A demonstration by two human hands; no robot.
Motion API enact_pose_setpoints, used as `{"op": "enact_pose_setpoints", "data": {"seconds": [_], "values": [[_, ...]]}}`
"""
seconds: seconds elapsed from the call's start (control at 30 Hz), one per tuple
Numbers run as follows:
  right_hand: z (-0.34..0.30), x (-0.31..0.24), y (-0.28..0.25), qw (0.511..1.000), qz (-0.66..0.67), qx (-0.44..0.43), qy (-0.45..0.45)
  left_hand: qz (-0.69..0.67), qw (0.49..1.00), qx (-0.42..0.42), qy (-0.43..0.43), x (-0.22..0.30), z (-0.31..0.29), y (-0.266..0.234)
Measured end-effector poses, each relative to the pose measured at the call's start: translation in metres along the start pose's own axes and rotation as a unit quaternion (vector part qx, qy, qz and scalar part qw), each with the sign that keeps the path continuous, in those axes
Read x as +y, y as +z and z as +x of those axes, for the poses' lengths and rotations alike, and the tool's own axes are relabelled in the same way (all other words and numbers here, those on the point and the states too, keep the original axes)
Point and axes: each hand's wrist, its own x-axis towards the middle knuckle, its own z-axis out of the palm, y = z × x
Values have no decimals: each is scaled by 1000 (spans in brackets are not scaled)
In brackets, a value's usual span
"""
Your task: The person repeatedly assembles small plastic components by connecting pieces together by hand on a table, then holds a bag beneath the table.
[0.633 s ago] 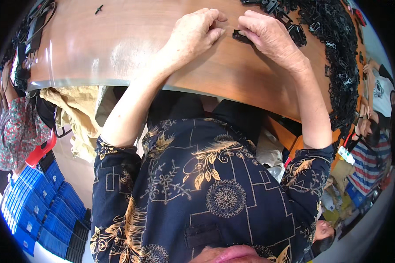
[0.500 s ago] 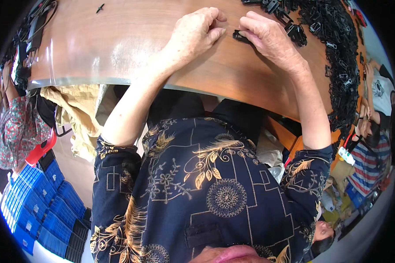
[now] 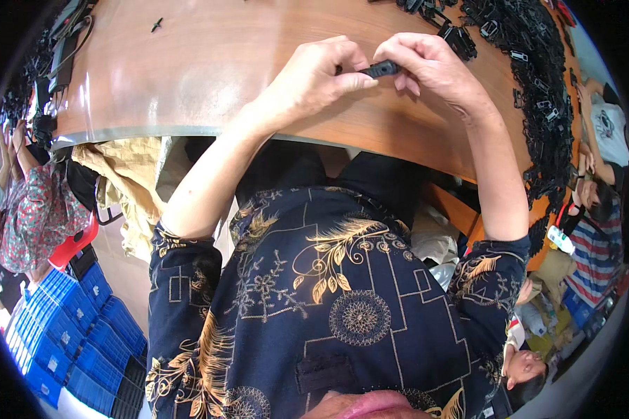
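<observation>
Head view: the small black part [image 3: 381,70] sits directly between your two hands, over the wooden table [image 3: 217,63], bridging the gap from one set of fingertips to the other. Its visible length runs across your body from left to right, almost level, the right end tipped slightly farther from you. From your left hand [image 3: 320,75] it lies just to the right, its near end going in between thumb and index finger; from your right hand [image 3: 437,70] it lies just to the left, its other end under the thumb and bent index finger. Neither hand is clearly nearer, since both touch it. The fingers of both hands are pinching the part, though you cannot tell how firmly. A dark tip also shows inside the curl of your left fingers; whether it belongs to the same part is hidden. Your forearms come up from either side and slant inward, elbows bent, so the hands face each other with their backs turned mostly upward, the right wrist bent in toward the left. The thumbs are on the side nearer your body. Beyond your right hand lies a cluster of black pieces [image 3: 460,42], well short of touching it, and farther right a long heap of black parts [image 3: 538,105].
</observation>
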Motion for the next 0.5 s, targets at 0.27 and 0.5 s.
{"op": "enact_pose_setpoints", "data": {"seconds": [0.27,0.5], "values": [[-2,22,39,914,384,-31,-130,-464,861,61,-197,16,-12,-3],[9,6,76,874,448,109,-155,-431,872,78,-219,14,-19,-7]]}}
